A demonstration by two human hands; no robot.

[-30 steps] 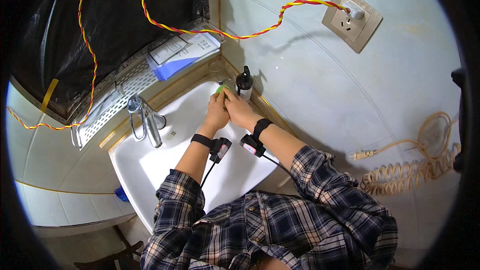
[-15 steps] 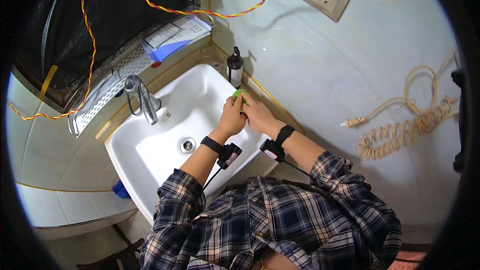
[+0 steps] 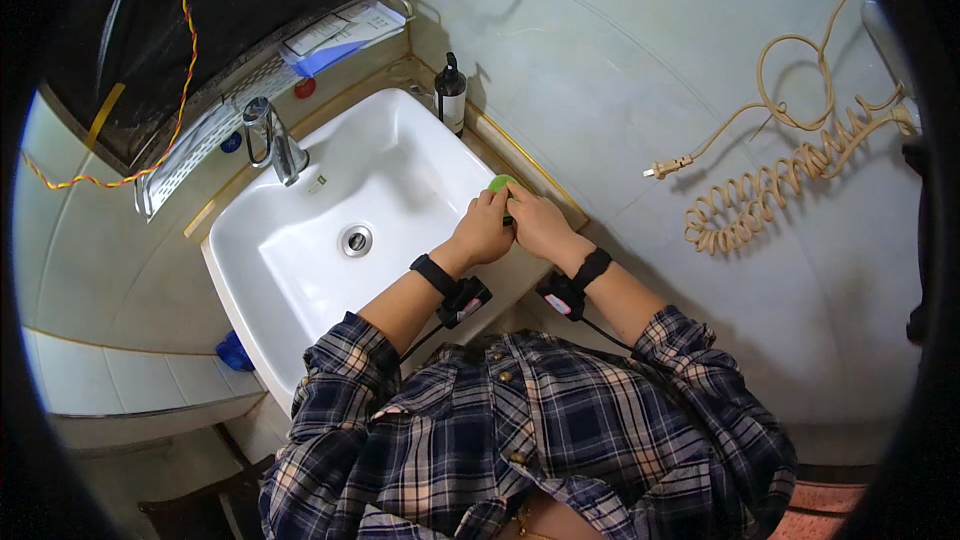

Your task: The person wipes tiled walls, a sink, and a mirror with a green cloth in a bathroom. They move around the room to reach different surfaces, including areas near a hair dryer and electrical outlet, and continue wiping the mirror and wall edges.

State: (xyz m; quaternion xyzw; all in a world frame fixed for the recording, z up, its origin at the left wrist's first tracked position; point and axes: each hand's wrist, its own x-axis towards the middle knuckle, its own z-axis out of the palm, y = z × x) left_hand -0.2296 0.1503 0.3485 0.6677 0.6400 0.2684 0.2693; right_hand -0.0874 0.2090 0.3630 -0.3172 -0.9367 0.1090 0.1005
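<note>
Both my hands meet over the right edge of the white washbasin (image 3: 440, 155). Between them is a small green thing (image 3: 500, 182), rounded at its visible end; the fingers cover most of it and I cannot tell its kind. My left hand (image 3: 482, 230) has its fingers closed on it from the left. From the right, my right hand (image 3: 542, 226) grips it too, the fingertips of both hands almost touching. Something dark shows just under the fingers.
A chrome tap (image 3: 274, 144) stands at the basin's back left, above the drain (image 3: 356, 241). A dark bottle with a white label (image 3: 451, 98) is in the back corner. A coiled beige cord (image 3: 745, 202) hangs on the right wall; a perforated shelf (image 3: 190, 162) runs behind the basin.
The view has shifted, so the basin sits higher and further left. Against the basin, my hands have moved right and nearer along its edge, still holding the green thing.
</note>
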